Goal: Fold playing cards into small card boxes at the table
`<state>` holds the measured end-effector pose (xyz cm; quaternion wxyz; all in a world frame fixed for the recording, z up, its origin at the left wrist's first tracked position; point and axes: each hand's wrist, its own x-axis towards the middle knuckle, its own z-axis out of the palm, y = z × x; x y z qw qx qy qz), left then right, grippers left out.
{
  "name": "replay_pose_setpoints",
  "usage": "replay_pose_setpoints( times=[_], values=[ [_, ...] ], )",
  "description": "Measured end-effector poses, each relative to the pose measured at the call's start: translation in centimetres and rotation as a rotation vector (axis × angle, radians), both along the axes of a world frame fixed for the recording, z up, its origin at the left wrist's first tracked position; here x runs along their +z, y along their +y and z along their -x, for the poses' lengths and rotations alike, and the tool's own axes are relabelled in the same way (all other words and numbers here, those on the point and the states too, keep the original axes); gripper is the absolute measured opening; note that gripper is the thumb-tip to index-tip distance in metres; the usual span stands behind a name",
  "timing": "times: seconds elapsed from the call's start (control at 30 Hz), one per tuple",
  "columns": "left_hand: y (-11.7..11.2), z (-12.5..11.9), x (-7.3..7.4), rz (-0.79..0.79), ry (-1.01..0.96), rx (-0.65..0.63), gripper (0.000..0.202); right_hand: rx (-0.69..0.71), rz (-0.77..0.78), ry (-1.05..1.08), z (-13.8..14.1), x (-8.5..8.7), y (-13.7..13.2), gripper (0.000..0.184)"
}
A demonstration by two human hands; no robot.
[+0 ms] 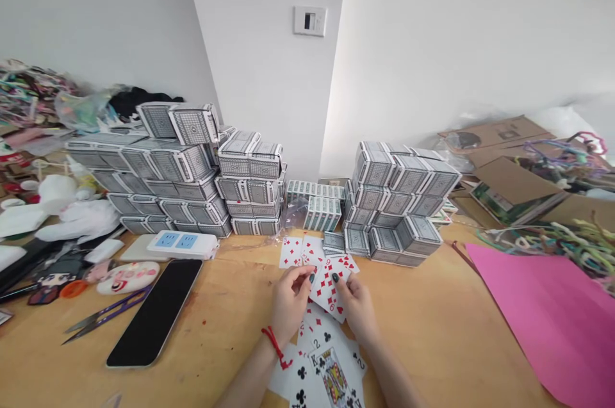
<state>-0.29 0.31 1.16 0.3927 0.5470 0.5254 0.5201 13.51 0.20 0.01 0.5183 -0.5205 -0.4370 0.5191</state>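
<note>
My left hand [288, 302], with a red string at the wrist, and my right hand [355, 305] meet over the wooden table [230, 331]. Both pinch a red diamonds card [327, 289] between them, face up. More red cards [300, 251] lie fanned just beyond my fingers. Under my wrists lie several face-up cards, among them a king of clubs [331, 373] and other club cards [300, 382].
Stacks of grey card boxes stand at the back left [182, 171] and back right [398, 203], green packs [319, 203] between them. A black phone [156, 312], scissors [108, 315] and a power strip [180, 243] lie left. Pink paper [548, 312] and cardboard boxes [514, 184] are right.
</note>
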Motion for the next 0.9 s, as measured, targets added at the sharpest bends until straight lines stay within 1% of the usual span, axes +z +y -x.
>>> replay_pose_setpoints(
  times=[0.13,0.23,0.33,0.4,0.47,0.57,0.67,0.83,0.9],
  values=[
    [-0.08,-0.13,-0.07,0.031,-0.013,-0.034,0.021,0.056,-0.011,0.069,-0.23,0.16,0.03,0.029],
    [-0.05,-0.19,-0.08,0.087,-0.032,-0.063,0.019,0.087,-0.01,0.102,-0.2,0.51,-0.05,0.043],
    [-0.03,-0.22,-0.08,0.187,-0.087,-0.108,0.02,0.071,-0.01,0.111,-0.05,0.72,-0.16,0.054],
    [-0.03,-0.2,-0.15,0.238,-0.13,-0.144,0.022,0.074,-0.012,0.106,0.02,0.74,-0.18,0.056],
    [-0.02,-0.18,-0.25,0.255,-0.161,-0.158,0.023,0.087,-0.001,0.088,0.02,0.7,-0.16,0.052],
    [0.03,-0.2,-0.32,0.265,-0.199,-0.136,0.022,0.087,-0.003,0.036,-0.05,0.67,-0.09,0.044],
    [0.06,-0.24,-0.1,0.264,-0.215,-0.102,0.023,0.061,-0.034,-0.008,-0.08,0.73,-0.05,0.043],
    [0.07,0.01,0.43,0.134,-0.065,-0.015,0.015,0.027,-0.08,-0.08,0.02,0.88,-0.11,0.041],
    [0.1,0.17,0.5,0.1,-0.041,0.007,0.013,0.021,-0.093,-0.113,0.07,0.85,-0.12,0.04]
  ],
)
